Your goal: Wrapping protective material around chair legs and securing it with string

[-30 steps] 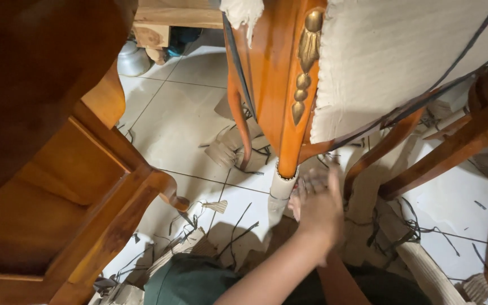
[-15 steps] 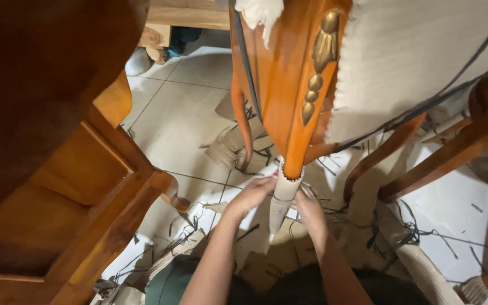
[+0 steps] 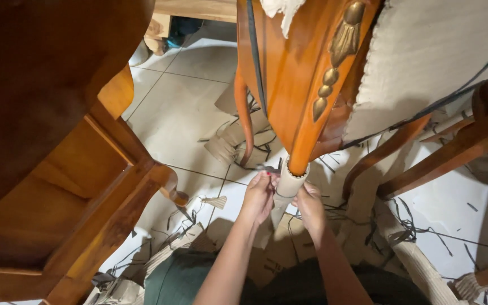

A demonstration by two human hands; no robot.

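Tiled floor (image 3: 187,113), pale, littered with cardboard scraps (image 3: 238,144) and dark strap offcuts, most thickly along its near edge. Polished wooden furniture crowds every side: a dark cabinet (image 3: 46,169) at the left, further chair frames (image 3: 453,158) at the right.

Item in hand: a chair leg (image 3: 306,101) of orange-brown wood with a brass ornament (image 3: 334,62), its lower end sheathed in a cardboard wrap (image 3: 286,189). The wrapped end stands on the floor, near mid-frame.

Left hand (image 3: 259,195): fingers curled against the wrap's left side. Right hand (image 3: 310,204): closed about the wrap's right side, lower down. The wrap is clamped between both.

Step judged in hand: working of the cardboard sleeve at the leg's foot, whether being fitted or removed cannot be told. The next move would call for a firm two-handed grip and a pull or push along the leg's line.

Hidden or unclear: the foot itself, inside the wrap; the fingertips behind it; a small dark object at the left fingertips, unidentified; the chair's seat, cut off at the top edge.
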